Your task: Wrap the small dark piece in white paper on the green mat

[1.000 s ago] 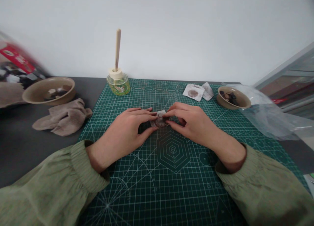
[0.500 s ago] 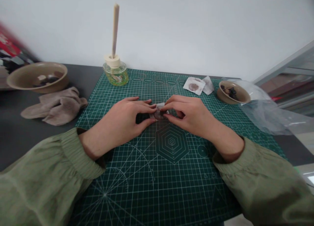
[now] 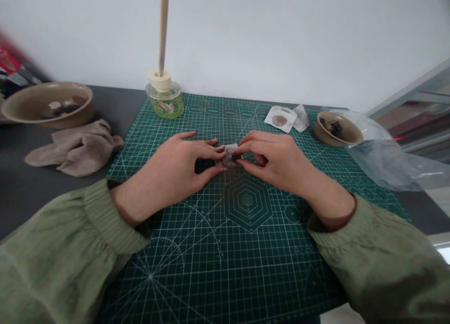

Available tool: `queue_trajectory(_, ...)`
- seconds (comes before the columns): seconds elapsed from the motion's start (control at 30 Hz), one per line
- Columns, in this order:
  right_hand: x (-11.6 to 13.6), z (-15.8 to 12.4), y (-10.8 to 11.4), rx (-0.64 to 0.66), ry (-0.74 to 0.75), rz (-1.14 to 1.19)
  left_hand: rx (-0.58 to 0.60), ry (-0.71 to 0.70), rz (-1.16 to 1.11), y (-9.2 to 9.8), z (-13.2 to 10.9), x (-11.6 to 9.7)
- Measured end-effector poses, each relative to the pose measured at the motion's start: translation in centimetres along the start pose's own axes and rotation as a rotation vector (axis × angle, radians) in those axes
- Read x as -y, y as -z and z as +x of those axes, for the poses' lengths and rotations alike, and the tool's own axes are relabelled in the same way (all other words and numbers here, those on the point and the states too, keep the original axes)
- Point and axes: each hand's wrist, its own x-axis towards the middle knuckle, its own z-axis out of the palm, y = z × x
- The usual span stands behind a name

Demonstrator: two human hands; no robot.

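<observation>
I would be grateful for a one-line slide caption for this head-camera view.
Left hand and right hand pinch a folded packet over a green cutting mat.

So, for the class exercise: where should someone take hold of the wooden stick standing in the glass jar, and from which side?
Grip the bare upper shaft of the wooden stick, above the cream ring, coming from the near side with the left hand, the closer hand. The stick stands upright, thin and tall, well above the glass jar, so fingers can probably close around it without touching the glass.

A craft workspace, shown by the green cutting mat (image 3: pixel 225 272).
</observation>
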Motion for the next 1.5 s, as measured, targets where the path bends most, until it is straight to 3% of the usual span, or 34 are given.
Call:
queue_trajectory(0.83,-0.4,0.4,0.0,0.012,0.064,0.083,0.002,0.005,-0.009,0.1,0.0,0.3)
queue_trajectory(1.27,-0.6,0.7,0.0,0.012,0.058,0.065,0.153,0.033,-0.006,1.0,0.8,0.5)
queue_trajectory(1.5,-0.7,0.5,0.1,0.009,0.048,0.055,0.129,0.021,-0.038,1.1,0.8,0.5)
